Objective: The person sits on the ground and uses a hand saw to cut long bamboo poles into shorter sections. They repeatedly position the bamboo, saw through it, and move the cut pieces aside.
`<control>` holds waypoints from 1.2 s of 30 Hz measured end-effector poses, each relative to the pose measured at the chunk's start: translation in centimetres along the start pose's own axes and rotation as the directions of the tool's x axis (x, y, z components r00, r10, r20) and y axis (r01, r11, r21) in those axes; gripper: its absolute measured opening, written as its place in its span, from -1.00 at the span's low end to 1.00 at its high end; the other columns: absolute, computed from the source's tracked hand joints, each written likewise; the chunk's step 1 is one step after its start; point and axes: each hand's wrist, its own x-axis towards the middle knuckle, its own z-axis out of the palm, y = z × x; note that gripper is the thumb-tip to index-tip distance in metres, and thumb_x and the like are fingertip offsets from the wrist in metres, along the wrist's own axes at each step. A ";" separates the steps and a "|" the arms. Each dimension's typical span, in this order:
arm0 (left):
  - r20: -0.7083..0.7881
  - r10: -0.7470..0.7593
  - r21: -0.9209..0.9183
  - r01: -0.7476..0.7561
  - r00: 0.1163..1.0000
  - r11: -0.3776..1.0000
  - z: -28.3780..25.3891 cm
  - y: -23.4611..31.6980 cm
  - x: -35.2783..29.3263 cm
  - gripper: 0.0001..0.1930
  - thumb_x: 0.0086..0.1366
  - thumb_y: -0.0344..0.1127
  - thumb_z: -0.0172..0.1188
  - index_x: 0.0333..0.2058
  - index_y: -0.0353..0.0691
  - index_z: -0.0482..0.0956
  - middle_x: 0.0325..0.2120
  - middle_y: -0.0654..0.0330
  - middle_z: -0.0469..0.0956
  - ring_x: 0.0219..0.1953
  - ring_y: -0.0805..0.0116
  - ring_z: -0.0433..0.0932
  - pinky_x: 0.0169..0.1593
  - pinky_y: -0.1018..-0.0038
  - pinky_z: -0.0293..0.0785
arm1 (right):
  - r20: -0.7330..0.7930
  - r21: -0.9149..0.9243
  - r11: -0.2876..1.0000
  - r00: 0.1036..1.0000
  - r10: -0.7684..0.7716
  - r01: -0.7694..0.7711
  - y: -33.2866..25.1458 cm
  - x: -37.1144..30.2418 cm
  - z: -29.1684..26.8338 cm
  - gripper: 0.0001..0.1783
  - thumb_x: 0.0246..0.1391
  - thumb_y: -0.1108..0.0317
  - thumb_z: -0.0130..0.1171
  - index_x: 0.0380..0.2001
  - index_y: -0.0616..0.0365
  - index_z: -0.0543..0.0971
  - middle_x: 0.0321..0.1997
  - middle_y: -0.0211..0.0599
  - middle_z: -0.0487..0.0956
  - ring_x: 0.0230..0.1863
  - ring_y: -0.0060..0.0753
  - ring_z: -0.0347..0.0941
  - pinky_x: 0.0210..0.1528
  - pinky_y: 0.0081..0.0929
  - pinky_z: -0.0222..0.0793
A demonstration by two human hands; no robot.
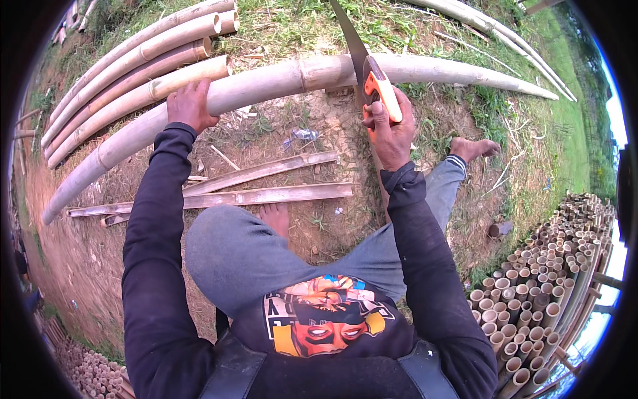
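A long pale bamboo pole (266, 78) lies across in front of me from lower left to upper right. My left hand (191, 106) is wrapped over it left of the middle. In my right hand (392, 130) is a handsaw (352, 36), its orange and white handle gripped in closed fingers. The saw's blade points away from me and lies against the pole near a joint; how deep it sits in the bamboo, I cannot tell. My legs are bent on the near side of the pole, with one bare foot (474, 148) out to the right.
Several cut bamboo poles (156, 50) lie together at the far left. Two split bamboo lengths (286, 193) rest on the dirt near my feet. At the lower right stands a large stack of bamboo pieces (525, 292). More poles (492, 26) lie on the grass at the far right.
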 end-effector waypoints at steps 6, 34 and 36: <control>0.059 -0.036 0.022 0.035 0.998 0.999 -0.5 0.2 -0.1 0.00 -0.16 -0.04 0.65 0.31 0.03 0.37 0.06 0.09 0.58 0.17 0.02 0.57 0.20 0.08 0.44 | -0.133 -0.047 0.998 0.991 0.030 -0.036 0.1 1.5 -0.4 -0.56 0.39 0.20 0.29 0.13 0.30 0.52 -0.46 -0.47 0.57 -0.58 -0.74 0.44 -0.58 -0.69 0.38; 0.034 -0.017 -0.002 0.018 0.999 1.000 0.5 -0.3 0.5 -0.03 -0.17 -0.08 0.65 0.29 0.02 0.40 0.09 0.09 0.58 0.18 0.01 0.56 0.18 0.07 0.45 | -0.156 -0.104 0.988 0.983 0.099 -0.116 -5.5 -11.8 -4.2 -0.57 0.41 0.35 0.22 0.21 0.39 0.50 -0.40 -0.43 0.60 -0.57 -0.78 0.40 -0.57 -0.71 0.32; 0.036 -0.013 -0.002 0.013 0.999 1.000 0.1 0.0 0.3 -0.02 -0.17 -0.08 0.65 0.30 0.02 0.40 0.08 0.08 0.59 0.18 0.01 0.56 0.20 0.07 0.45 | -0.161 -0.091 0.977 0.971 0.178 -0.194 -3.5 -3.4 -1.2 -0.65 0.40 0.36 0.24 0.13 0.35 0.56 -0.42 -0.47 0.60 -0.56 -0.77 0.41 -0.55 -0.70 0.33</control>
